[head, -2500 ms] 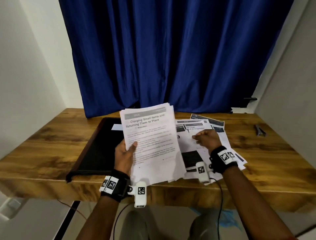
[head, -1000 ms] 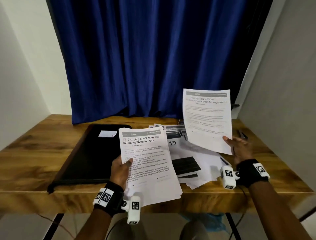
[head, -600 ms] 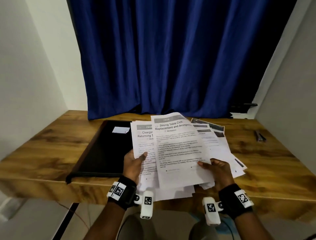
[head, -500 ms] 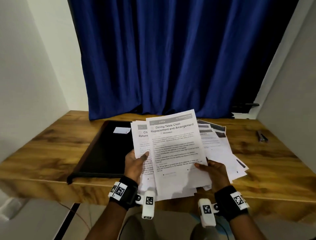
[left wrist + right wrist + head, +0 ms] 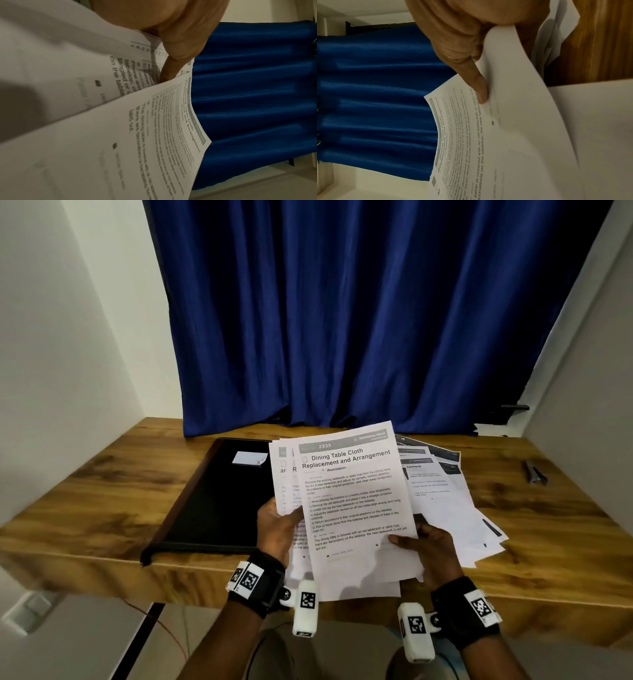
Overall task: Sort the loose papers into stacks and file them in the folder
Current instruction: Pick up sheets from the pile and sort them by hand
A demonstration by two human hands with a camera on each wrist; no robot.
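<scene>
top sheet [image 5: 356,508] slid left, squarer over held stack [image 5: 286,474]

Matt white paper sheets [image 5: 356,508]; glossy grained wood worktop [image 5: 102,501]; smooth black folder [image 5: 219,501]; blue cloth curtain [image 5: 342,320].

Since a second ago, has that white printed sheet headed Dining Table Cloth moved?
Yes. The white printed Dining Table Cloth sheet, then held up right of the loose papers on the wooden table, now lies on the left hand's stack, nearer the black folder.

Dim, soft wrist views (edges warped)
</scene>
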